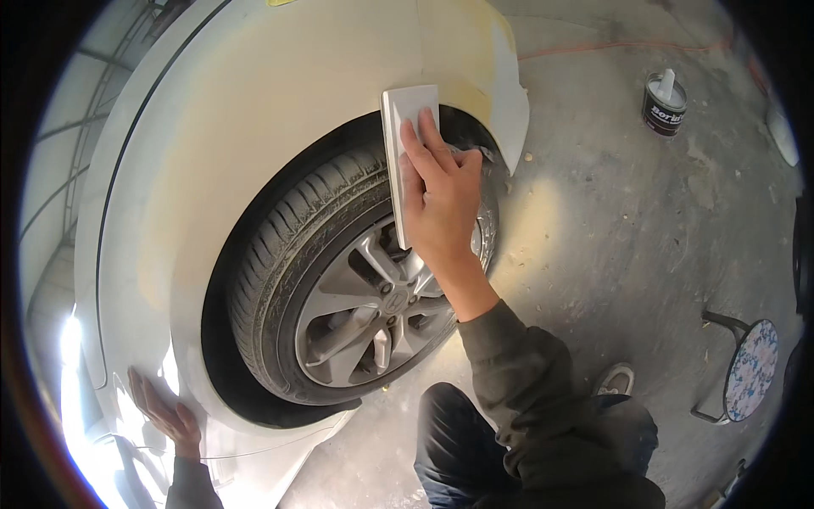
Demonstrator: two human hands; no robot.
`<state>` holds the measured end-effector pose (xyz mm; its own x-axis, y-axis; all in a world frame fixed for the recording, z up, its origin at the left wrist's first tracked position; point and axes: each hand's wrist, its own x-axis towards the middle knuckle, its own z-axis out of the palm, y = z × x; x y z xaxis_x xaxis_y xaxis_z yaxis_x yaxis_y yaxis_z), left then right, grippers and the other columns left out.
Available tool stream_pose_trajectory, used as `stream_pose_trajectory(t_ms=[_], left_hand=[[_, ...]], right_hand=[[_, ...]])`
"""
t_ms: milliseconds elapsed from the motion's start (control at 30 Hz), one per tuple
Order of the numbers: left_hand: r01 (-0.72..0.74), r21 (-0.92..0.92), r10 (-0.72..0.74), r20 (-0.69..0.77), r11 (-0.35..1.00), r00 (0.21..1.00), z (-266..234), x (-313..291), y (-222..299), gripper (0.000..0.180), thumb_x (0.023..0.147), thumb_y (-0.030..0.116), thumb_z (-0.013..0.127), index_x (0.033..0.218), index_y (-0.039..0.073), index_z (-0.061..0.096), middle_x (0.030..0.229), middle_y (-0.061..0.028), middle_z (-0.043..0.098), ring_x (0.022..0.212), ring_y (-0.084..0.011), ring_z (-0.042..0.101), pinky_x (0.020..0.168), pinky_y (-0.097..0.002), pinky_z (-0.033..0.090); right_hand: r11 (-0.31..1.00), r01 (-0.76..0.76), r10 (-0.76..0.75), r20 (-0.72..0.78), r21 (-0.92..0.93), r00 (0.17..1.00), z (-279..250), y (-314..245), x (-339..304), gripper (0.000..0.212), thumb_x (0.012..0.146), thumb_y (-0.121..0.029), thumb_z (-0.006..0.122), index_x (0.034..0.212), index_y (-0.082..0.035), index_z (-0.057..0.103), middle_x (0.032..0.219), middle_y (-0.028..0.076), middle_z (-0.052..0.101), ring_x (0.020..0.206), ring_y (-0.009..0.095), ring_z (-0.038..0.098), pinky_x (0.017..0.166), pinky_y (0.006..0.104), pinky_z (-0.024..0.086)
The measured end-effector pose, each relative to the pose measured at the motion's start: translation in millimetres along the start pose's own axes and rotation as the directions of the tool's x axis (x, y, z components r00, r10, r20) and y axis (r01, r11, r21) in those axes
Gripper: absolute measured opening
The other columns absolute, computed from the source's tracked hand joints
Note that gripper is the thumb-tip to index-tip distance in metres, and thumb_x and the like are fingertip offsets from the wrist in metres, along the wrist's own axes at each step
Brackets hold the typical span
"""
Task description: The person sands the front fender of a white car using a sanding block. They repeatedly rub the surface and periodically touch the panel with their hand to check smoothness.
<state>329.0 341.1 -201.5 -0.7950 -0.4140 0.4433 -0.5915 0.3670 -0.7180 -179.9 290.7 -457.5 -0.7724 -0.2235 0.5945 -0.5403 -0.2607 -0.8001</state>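
My right hand (441, 199) grips a long, pale sanding block (411, 102), thumb on one side and fingers across its back. The block stands lengthwise over the wheel, its far end at the upper edge of the wheel arch. Around it is a white car fender (280, 85) with yellowish, dull patches. Low on the left, my left hand (164, 411) lies flat against the glossy bodywork, fingers stretched out, holding nothing. Between the two hands sits the car wheel (394, 297), with a dusty tire (284, 229) and grey alloy spokes.
On the concrete floor (585, 220) at the far right stands an open dark can (664, 114) with a white piece sticking out. A small stool (751, 371) with a patterned round seat is at the right. An orange hose (619, 45) runs along the back.
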Motion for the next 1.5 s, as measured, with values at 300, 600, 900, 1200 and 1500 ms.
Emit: stream_pose_trajectory(t_ms=[300, 600, 900, 1200, 1500], left_hand=[[0.034, -0.025, -0.034, 0.005, 0.999, 0.999, -2, 1, 3, 0.068, 0.112, 0.053, 0.033, 0.161, 0.006, 0.035, 0.164, -0.0283, 0.039, 0.151, -0.0496, 0.039, 0.124, -0.0638, 0.031], [0.020, -0.034, -0.021, -0.018, 0.999, 1.000, 2, 0, 3, 0.070, 0.111, 0.055, 0.033, 0.160, 0.006, 0.036, 0.163, -0.0281, 0.039, 0.151, -0.0486, 0.039, 0.124, -0.0631, 0.032], [0.025, -0.001, -0.025, -0.007, 1.000, 1.000, 0, -3, 4, 0.070, 0.111, 0.055, 0.033, 0.161, 0.006, 0.036, 0.163, -0.0275, 0.040, 0.151, -0.0485, 0.040, 0.124, -0.0623, 0.032], [0.021, -0.013, -0.021, 0.002, 1.000, 1.000, -3, 4, 6, 0.071, 0.111, 0.053, 0.034, 0.160, 0.002, 0.036, 0.162, -0.0301, 0.039, 0.149, -0.0509, 0.040, 0.122, -0.0628, 0.032], [0.007, -0.026, -0.008, -0.008, 1.000, 1.000, -4, 4, 6, 0.069, 0.111, 0.052, 0.035, 0.159, 0.002, 0.036, 0.163, -0.0300, 0.039, 0.150, -0.0506, 0.040, 0.123, -0.0629, 0.032]], right_hand=[[0.998, 0.042, -0.042, -0.002, -0.043, 0.999, 5, -9, 7, 0.042, 0.092, -0.002, 0.068, 0.132, -0.014, 0.075, 0.144, 0.013, 0.069, 0.095, 0.035, 0.056, 0.080, 0.0409, 0.054], [0.992, 0.120, -0.120, 0.014, -0.037, 0.993, 3, -23, 27, 0.041, 0.089, -0.002, 0.073, 0.129, -0.013, 0.077, 0.143, 0.011, 0.070, 0.091, 0.033, 0.054, 0.083, 0.0406, 0.052], [0.978, 0.194, -0.197, -0.037, -0.072, 0.980, 11, -35, 50, 0.032, 0.097, -0.009, 0.070, 0.127, -0.014, 0.079, 0.138, 0.011, 0.073, 0.083, 0.026, 0.056, 0.079, 0.0355, 0.048], [0.966, 0.247, -0.244, 0.040, -0.080, 0.969, 4, -64, 69, 0.049, 0.081, -0.003, 0.076, 0.129, -0.012, 0.074, 0.138, 0.006, 0.071, 0.086, 0.035, 0.056, 0.075, 0.0425, 0.054], [0.984, 0.180, -0.180, 0.017, -0.009, 0.984, 4, -66, 46, 0.050, 0.087, 0.001, 0.073, 0.132, -0.018, 0.077, 0.140, 0.004, 0.073, 0.085, 0.026, 0.057, 0.083, 0.0356, 0.049]])
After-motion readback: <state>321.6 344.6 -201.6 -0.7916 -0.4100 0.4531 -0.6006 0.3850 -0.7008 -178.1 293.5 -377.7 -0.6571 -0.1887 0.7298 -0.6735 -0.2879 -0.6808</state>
